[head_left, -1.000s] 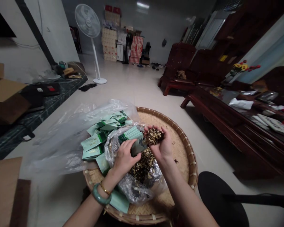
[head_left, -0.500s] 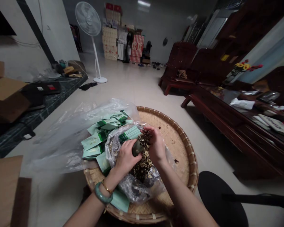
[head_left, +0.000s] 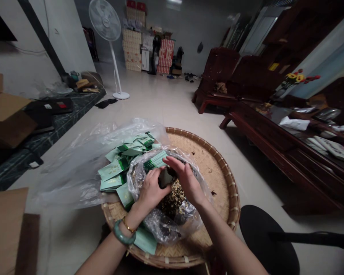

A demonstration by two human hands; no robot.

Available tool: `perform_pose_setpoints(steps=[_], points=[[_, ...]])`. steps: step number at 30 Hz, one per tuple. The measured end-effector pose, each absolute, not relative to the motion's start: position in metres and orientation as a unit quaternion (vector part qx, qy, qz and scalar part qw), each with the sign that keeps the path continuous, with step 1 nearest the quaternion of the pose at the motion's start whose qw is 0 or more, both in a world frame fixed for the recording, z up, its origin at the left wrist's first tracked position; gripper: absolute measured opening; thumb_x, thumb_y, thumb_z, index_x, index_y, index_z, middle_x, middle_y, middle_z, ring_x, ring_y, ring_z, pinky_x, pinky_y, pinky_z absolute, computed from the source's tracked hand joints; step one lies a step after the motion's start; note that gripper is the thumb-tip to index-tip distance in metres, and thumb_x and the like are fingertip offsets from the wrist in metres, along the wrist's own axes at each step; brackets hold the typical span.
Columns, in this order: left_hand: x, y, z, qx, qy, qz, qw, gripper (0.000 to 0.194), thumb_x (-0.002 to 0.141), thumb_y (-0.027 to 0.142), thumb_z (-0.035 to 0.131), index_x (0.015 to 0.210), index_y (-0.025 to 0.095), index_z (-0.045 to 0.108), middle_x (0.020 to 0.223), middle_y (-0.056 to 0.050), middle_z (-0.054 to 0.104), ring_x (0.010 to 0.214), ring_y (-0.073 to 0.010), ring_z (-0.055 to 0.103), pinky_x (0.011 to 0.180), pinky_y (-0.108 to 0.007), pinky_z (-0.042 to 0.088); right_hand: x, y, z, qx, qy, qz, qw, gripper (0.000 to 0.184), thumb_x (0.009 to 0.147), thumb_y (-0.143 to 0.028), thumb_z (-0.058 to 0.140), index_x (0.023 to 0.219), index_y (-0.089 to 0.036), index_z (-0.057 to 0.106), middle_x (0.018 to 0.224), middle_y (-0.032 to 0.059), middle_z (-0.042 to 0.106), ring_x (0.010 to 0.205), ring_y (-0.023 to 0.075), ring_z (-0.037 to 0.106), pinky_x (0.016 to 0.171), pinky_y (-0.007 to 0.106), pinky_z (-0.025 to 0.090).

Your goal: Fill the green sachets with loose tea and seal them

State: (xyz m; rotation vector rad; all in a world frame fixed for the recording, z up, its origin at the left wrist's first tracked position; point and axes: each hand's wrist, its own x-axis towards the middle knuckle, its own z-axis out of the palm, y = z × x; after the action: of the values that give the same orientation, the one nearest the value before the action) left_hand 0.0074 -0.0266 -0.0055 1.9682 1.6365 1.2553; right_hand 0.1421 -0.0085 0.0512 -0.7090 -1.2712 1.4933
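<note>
My left hand point(head_left: 152, 190) is closed on a small grey-green packet point(head_left: 166, 178), thumb and fingers on either side of it. Against the packet's right side is my right hand point(head_left: 189, 183), its fingers stretched and slightly cupped; its palm is hidden. Below both hands, dried dark-and-yellow flakes point(head_left: 176, 193) lie heaped in a clear plastic bag point(head_left: 167, 231). A fanned stack of light green packets point(head_left: 155, 160) rests at the bag's far side. More green packets point(head_left: 113, 170) are piled to the left. All this sits on a round woven bamboo tray point(head_left: 222, 183).
A large clear plastic sheet point(head_left: 77, 168) hangs over the tray's left edge. Cardboard boxes point(head_left: 5, 229) stand at left. A black round base point(head_left: 268, 240) lies at lower right, near a dark wooden table point(head_left: 263, 145). A white standing fan point(head_left: 114, 65) is farther back.
My right hand has shifted slightly, its fingers straighter and reaching over the packet. The dark flakes that showed beside its fingers are mostly gone from there. The left hand keeps its grip; the packet is tilted differently.
</note>
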Motion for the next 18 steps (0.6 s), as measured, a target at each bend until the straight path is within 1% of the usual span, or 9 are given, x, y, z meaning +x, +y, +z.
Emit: perform_pose_setpoints(steps=[2, 4, 6, 7, 10, 12, 14, 16, 18], points=[[0.007, -0.027, -0.005, 0.680, 0.565, 0.442, 0.150, 0.051, 0.066, 0.013, 0.068, 0.115, 0.018, 0.055, 0.105, -0.009, 0.065, 0.101, -0.0267, 0.061, 0.089, -0.044, 0.051, 0.145, -0.009, 0.052, -0.293, -0.490, 0.622, 0.536, 0.052, 0.085, -0.066, 0.044, 0.112, -0.027, 0.066, 0.127, 0.0044, 0.061, 0.128, 0.0223, 0.047, 0.111, 0.043, 0.031], [0.005, -0.028, -0.004, 0.682, 0.558, 0.445, 0.159, 0.052, 0.067, 0.013, 0.066, 0.117, 0.019, 0.054, 0.108, -0.008, 0.064, 0.102, -0.0259, 0.060, 0.090, -0.043, 0.050, 0.151, -0.007, 0.051, -0.324, -0.486, 0.593, 0.555, 0.041, 0.087, -0.057, 0.049, 0.110, -0.028, 0.066, 0.127, 0.0035, 0.060, 0.128, 0.0221, 0.046, 0.108, 0.043, 0.035], [0.004, -0.028, -0.004, 0.687, 0.552, 0.442, 0.168, 0.051, 0.069, 0.014, 0.065, 0.118, 0.019, 0.053, 0.110, -0.009, 0.064, 0.104, -0.0256, 0.060, 0.091, -0.043, 0.050, 0.159, -0.007, 0.052, -0.364, -0.556, 0.544, 0.513, 0.032, 0.086, -0.043, 0.056, 0.114, -0.029, 0.064, 0.128, 0.0042, 0.059, 0.125, 0.0226, 0.048, 0.105, 0.043, 0.038], [0.003, -0.028, -0.004, 0.689, 0.551, 0.440, 0.170, 0.051, 0.069, 0.014, 0.065, 0.118, 0.018, 0.053, 0.111, -0.009, 0.063, 0.105, -0.0258, 0.059, 0.092, -0.044, 0.049, 0.163, -0.007, 0.054, -0.375, -0.610, 0.514, 0.473, 0.035, 0.084, -0.035, 0.059, 0.118, -0.029, 0.062, 0.131, 0.0050, 0.057, 0.125, 0.0232, 0.048, 0.104, 0.043, 0.040], [0.002, -0.028, -0.006, 0.693, 0.548, 0.436, 0.173, 0.053, 0.067, 0.014, 0.067, 0.118, 0.018, 0.053, 0.114, -0.011, 0.063, 0.107, -0.0270, 0.058, 0.094, -0.045, 0.048, 0.170, -0.007, 0.059, -0.354, -0.758, 0.414, 0.360, 0.059, 0.074, -0.018, 0.066, 0.130, -0.029, 0.054, 0.138, 0.0080, 0.049, 0.126, 0.0259, 0.046, 0.098, 0.042, 0.044], [0.002, -0.028, -0.006, 0.693, 0.547, 0.438, 0.173, 0.053, 0.067, 0.013, 0.066, 0.118, 0.017, 0.054, 0.113, -0.011, 0.063, 0.107, -0.0274, 0.058, 0.094, -0.045, 0.048, 0.171, -0.006, 0.060, -0.345, -0.801, 0.364, 0.327, 0.065, 0.070, -0.013, 0.067, 0.132, -0.028, 0.052, 0.134, 0.0098, 0.051, 0.115, 0.0251, 0.053, 0.089, 0.039, 0.049], [0.002, -0.028, -0.006, 0.691, 0.547, 0.440, 0.174, 0.051, 0.068, 0.012, 0.064, 0.117, 0.017, 0.054, 0.111, -0.010, 0.064, 0.106, -0.0267, 0.059, 0.094, -0.044, 0.048, 0.168, -0.005, 0.058, -0.360, -0.809, 0.331, 0.326, 0.061, 0.069, -0.009, 0.064, 0.127, -0.025, 0.057, 0.118, 0.0096, 0.058, 0.091, 0.0201, 0.061, 0.076, 0.034, 0.053], [0.002, -0.028, -0.005, 0.690, 0.546, 0.442, 0.175, 0.048, 0.069, 0.012, 0.062, 0.116, 0.017, 0.055, 0.110, -0.010, 0.064, 0.105, -0.0257, 0.059, 0.093, -0.043, 0.048, 0.165, -0.003, 0.055, -0.376, -0.803, 0.320, 0.335, 0.052, 0.068, -0.006, 0.060, 0.118, -0.023, 0.063, 0.100, 0.0063, 0.063, 0.071, 0.0149, 0.059, 0.065, 0.030, 0.052], [0.002, -0.028, -0.004, 0.692, 0.543, 0.443, 0.173, 0.046, 0.071, 0.012, 0.062, 0.116, 0.018, 0.055, 0.109, -0.010, 0.064, 0.104, -0.0253, 0.059, 0.093, -0.043, 0.048, 0.163, -0.002, 0.053, -0.387, -0.784, 0.334, 0.354, 0.042, 0.069, -0.006, 0.058, 0.107, -0.022, 0.067, 0.089, 0.0035, 0.065, 0.065, 0.0134, 0.058, 0.060, 0.027, 0.050]])
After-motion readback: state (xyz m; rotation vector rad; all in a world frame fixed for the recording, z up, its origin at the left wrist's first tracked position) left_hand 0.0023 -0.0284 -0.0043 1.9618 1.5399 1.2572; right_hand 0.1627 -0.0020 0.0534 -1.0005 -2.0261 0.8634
